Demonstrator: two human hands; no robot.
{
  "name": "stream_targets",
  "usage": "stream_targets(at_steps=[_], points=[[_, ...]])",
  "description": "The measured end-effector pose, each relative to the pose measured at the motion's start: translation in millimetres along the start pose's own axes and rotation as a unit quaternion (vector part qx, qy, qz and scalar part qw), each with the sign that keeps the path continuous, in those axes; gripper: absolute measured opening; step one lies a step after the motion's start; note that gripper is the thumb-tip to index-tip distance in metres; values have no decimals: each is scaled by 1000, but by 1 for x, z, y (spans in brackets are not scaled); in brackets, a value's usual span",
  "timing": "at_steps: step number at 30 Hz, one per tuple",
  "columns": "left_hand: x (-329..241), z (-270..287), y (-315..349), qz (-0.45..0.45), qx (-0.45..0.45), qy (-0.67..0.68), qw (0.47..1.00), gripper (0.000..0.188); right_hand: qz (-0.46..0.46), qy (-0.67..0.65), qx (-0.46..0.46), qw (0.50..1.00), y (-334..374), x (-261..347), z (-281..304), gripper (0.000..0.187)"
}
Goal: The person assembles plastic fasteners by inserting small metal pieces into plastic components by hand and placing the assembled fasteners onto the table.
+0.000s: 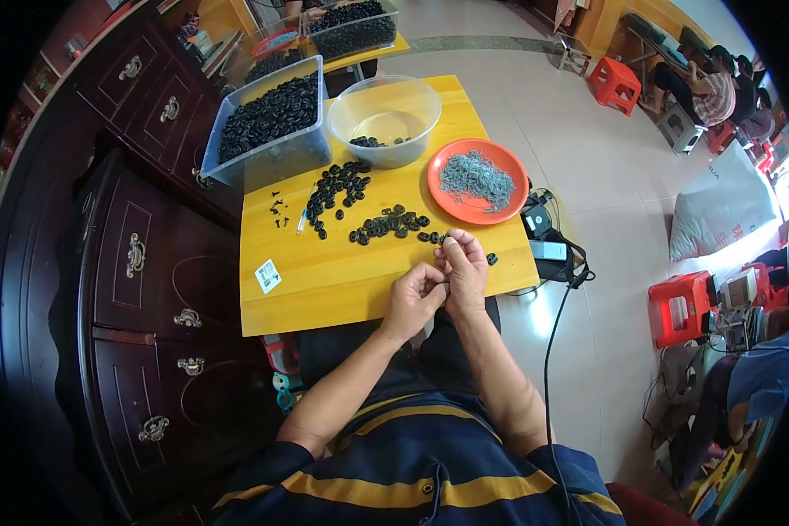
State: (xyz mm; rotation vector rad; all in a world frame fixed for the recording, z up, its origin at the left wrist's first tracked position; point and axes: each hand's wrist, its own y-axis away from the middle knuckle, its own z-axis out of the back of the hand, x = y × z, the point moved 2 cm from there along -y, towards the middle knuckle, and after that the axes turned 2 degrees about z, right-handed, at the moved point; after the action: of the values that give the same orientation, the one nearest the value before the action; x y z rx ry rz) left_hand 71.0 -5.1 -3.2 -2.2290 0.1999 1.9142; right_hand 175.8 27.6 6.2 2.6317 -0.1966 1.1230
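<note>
My left hand and my right hand meet over the front of the yellow table. Both have their fingers pinched together, the left thumb and forefinger touching the right hand's lower fingers. What they hold is too small and covered to make out. A dark bit shows at the right fingertips. Just beyond them runs a loose row of small black oval parts, and another bunch of black parts lies farther back. One more black part rests right of my right hand.
An orange plate holds a heap of small grey metal pieces. Behind stand a clear round tub and a bin full of black parts. Dark cabinets line the left; a black cable hangs at right. Other people sit farther off.
</note>
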Motion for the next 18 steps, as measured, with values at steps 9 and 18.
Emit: stream_targets(at_steps=[9, 18], points=[[-13, 18, 6, 53, 9, -67, 996, 12, -6, 93, 46, 995, -1, -1, 0, 13], [-16, 67, -8, 9, -107, -67, 992, 19, -34, 225, 185, 956, -4, -7, 10, 10]])
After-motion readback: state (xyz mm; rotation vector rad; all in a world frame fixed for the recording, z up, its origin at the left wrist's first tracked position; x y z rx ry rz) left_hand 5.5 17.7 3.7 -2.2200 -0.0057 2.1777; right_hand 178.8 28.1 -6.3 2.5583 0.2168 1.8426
